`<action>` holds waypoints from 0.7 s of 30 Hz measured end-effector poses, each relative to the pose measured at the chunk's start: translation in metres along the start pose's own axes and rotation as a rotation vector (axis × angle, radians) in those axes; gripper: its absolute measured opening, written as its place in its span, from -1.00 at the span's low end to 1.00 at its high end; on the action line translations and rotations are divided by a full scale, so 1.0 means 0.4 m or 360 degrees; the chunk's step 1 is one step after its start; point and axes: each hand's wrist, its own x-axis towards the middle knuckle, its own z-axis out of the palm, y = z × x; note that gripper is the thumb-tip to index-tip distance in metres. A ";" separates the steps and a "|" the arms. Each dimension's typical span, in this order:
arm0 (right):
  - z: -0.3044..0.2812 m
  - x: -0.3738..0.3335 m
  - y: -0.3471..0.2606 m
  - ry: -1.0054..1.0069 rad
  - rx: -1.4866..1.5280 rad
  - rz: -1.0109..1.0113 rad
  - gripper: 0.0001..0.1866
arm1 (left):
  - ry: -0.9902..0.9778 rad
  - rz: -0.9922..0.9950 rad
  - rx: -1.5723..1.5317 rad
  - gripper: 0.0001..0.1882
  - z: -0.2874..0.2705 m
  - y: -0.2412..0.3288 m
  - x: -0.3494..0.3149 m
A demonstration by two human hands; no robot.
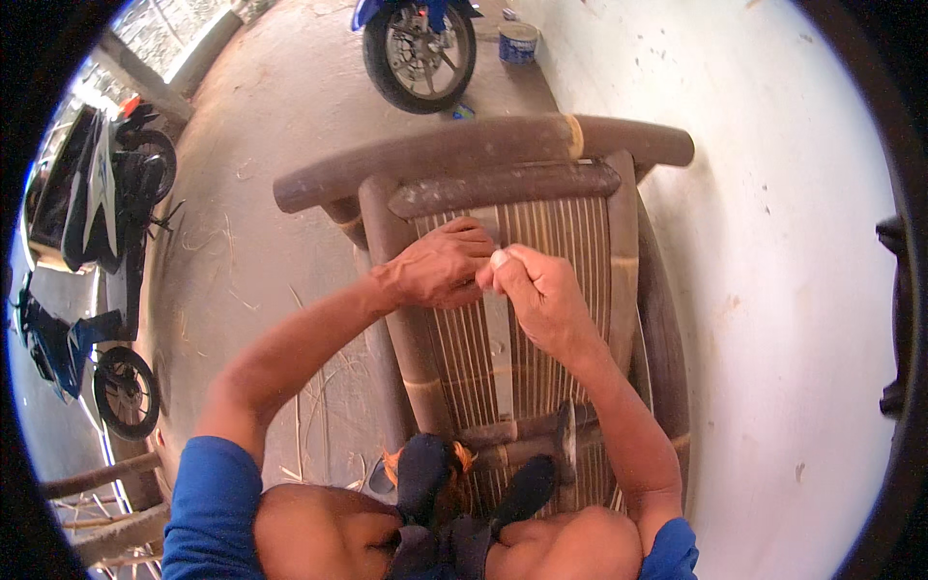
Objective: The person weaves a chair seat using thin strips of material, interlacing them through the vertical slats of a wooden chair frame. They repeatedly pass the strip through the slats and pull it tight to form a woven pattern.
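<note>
The right hand (pixel 536 290) is pinched closed; the left hand (pixel 443 266) curls beside it, its grip indeterminable. Both are over slats (pixel 592 261) near the top edge of the bamboo chair (pixel 435 150): apply light, even pressure.

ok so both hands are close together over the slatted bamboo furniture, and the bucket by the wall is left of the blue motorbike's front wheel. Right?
Not quite: in the head view the bucket is right of the front wheel, by the wall. The rest holds: left hand and right hand are close together over the slatted bamboo furniture.
</note>
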 end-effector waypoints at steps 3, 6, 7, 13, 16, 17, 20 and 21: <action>0.002 -0.089 0.011 0.0427 -0.0558 -0.0425 -0.74 | -0.0296 -0.0025 -0.0197 -0.87 0.019 0.096 -0.026; 0.023 -0.250 0.071 0.0521 -0.0461 -0.0079 -0.72 | -0.0777 -0.0314 -0.0368 -0.73 0.005 0.189 -0.090; 0.041 -0.314 0.099 0.0495 -0.0302 0.0114 -0.70 | -0.1036 -0.0508 -0.0422 -0.70 -0.001 0.209 -0.110; 0.206 -0.511 0.284 -0.0100 0.0388 0.1344 -0.49 | -0.0884 -0.0620 -0.0065 -0.65 0.028 0.238 -0.120; 0.277 -0.514 0.307 -0.0076 0.0570 0.1437 -0.24 | -0.0440 -0.0089 0.0263 -0.64 0.079 0.227 -0.079; 0.290 -0.512 0.307 -0.0060 0.0699 0.1327 -0.13 | -0.0464 -0.0049 0.0336 -0.65 0.103 0.231 -0.069; 0.276 -0.498 0.317 -0.0138 0.0502 0.1348 -0.26 | -0.0683 0.0034 0.0527 -0.64 0.162 0.221 -0.038; 0.267 -0.495 0.321 -0.0168 0.0409 0.1397 -0.29 | -0.0866 -0.0013 0.0548 -0.65 0.177 0.223 -0.035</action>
